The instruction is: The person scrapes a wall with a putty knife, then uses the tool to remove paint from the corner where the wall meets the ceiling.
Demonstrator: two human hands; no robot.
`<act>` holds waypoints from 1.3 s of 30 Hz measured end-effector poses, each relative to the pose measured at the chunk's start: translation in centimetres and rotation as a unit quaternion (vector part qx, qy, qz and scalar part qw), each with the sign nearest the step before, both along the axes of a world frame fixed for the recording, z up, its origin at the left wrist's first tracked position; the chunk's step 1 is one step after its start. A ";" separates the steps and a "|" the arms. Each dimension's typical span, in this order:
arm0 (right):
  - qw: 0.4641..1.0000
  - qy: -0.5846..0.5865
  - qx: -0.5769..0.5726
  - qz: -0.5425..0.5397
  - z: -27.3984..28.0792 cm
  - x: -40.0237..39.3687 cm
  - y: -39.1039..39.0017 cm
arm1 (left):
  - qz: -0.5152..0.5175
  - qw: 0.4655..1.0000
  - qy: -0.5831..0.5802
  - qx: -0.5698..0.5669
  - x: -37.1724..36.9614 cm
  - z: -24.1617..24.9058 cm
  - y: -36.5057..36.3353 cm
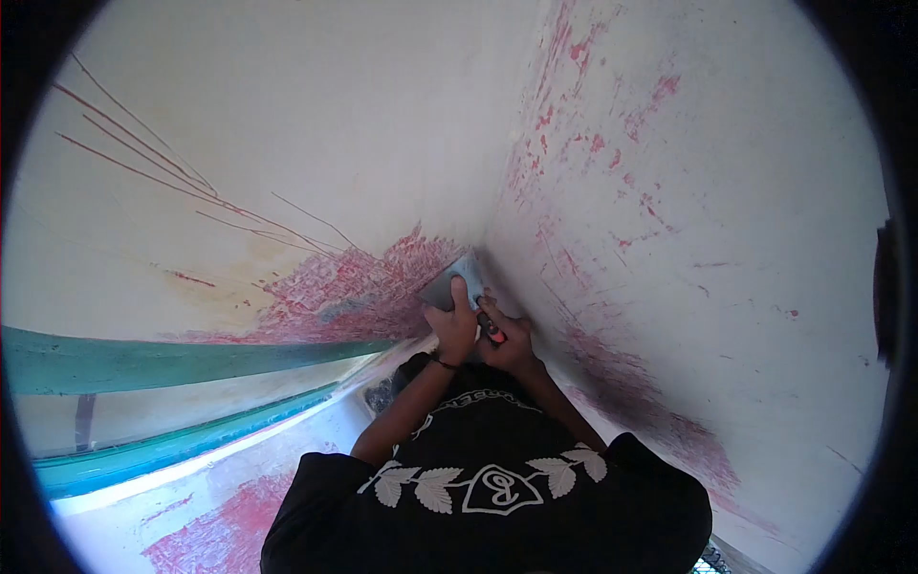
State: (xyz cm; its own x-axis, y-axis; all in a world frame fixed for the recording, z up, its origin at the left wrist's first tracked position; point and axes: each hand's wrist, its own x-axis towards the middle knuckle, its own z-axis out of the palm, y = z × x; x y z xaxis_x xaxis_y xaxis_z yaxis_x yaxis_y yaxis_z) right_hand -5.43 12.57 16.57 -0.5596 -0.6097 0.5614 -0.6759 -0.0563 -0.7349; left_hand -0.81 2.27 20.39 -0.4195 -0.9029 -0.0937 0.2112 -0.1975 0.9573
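Scraper (493,328) in right hand (512,344), left hand (454,325) on blade (442,287)

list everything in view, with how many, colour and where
wide-bladed scraper: 1, grey blade, black-red handle, at the corner
walls: 2, off-white, meeting at the corner
worn patches: several, reddish, both walls and lower left
thin streaks: several, reddish-brown, left wall
painted bands: 2, green and teal, left
unclear object: 1, dark, right edge
t-shirt: 1, black, white print, bottom
wristband: 1, dark, left wrist
hands: 2, brown, at the scraper
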 end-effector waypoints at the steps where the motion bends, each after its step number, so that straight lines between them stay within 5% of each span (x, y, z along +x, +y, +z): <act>1: 1.000 -0.004 -0.003 0.000 0.1 0.3 0.3 | -0.013 1.000 0.002 0.025 0.2 0.1 0.4; 5: 0.995 -0.069 0.077 0.008 2.5 0.5 0.9 | 0.013 1.000 0.010 0.006 0.2 2.8 0.7; 13: 0.998 -0.042 0.046 0.019 1.6 1.0 1.7 | -0.033 0.999 0.020 0.031 0.2 3.6 0.8; 16: 0.995 -0.057 0.075 0.018 0.3 0.5 1.9 | -0.016 0.999 0.027 0.011 -0.5 -1.4 0.4; 19: 0.999 -0.033 0.033 0.012 1.1 0.5 1.4 | -0.018 0.999 0.023 0.029 -0.2 3.1 1.1; 26: 0.992 -0.055 0.109 0.010 -0.4 0.5 2.1 | -0.023 0.999 0.016 0.018 -0.1 1.5 1.0; 30: 1.000 -0.012 0.016 0.001 0.8 0.4 1.2 | -0.009 1.000 -0.017 0.021 -0.3 1.9 0.9; 35: 0.991 -0.044 0.127 0.021 -1.2 0.4 2.6 | 0.018 0.999 -0.022 -0.016 -0.6 -1.3 0.8; 39: 0.995 -0.061 0.080 0.020 -0.1 0.8 2.4 | 0.010 0.999 -0.040 0.019 -0.4 1.3 1.2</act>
